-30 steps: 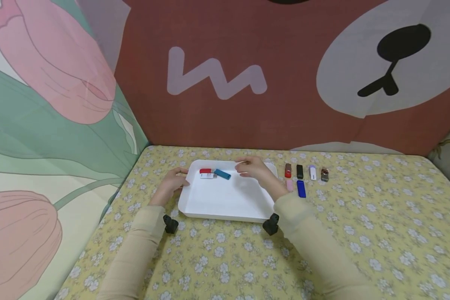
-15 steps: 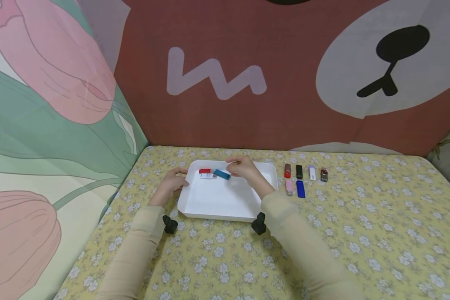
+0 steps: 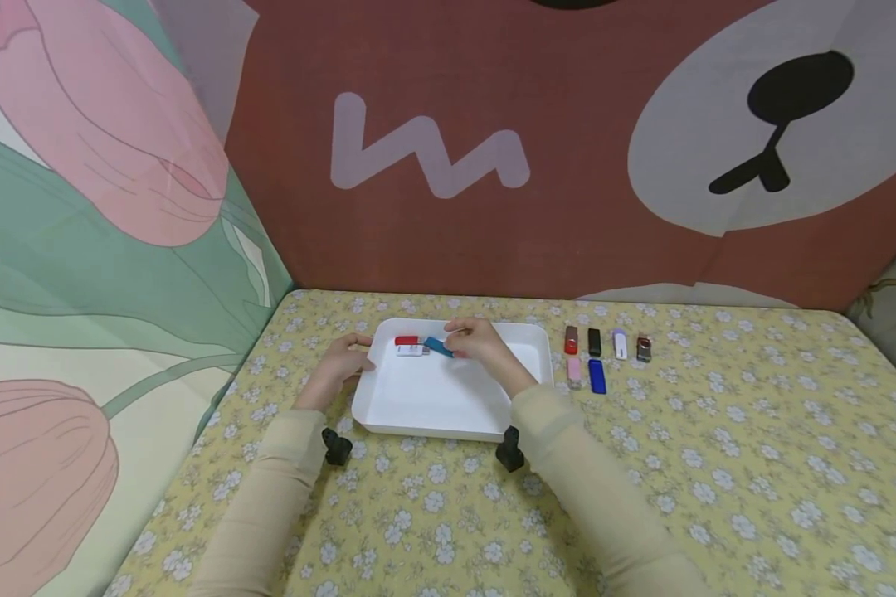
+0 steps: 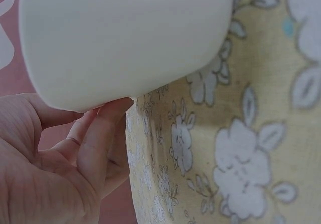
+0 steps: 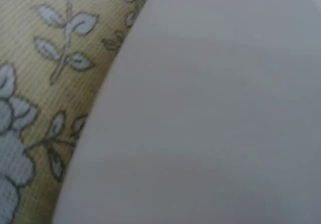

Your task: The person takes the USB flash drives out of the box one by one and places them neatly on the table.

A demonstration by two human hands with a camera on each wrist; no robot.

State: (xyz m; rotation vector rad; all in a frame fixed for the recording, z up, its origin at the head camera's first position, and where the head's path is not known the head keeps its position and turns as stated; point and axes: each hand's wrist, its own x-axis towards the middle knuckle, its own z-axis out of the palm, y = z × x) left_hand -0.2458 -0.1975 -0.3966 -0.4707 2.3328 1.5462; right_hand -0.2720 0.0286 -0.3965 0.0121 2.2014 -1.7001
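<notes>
In the head view a white tray lies on the flowered cloth. My left hand holds its left side; in the left wrist view the thumb and fingers of the left hand meet the tray's edge. Inside the tray, my right hand has its curled fingers on the right end of a teal USB stick, covering that end. Left of it lie a red USB stick and a white USB stick. The right wrist view shows the tray but no hand.
Right of the tray lie USB sticks in two rows: dark red, black, white-lilac, brown, pink and blue. A bear-patterned curtain hangs behind the table.
My right hand has moved left across the tray and down to the teal USB stick. The left hand keeps its place at the tray's left side.
</notes>
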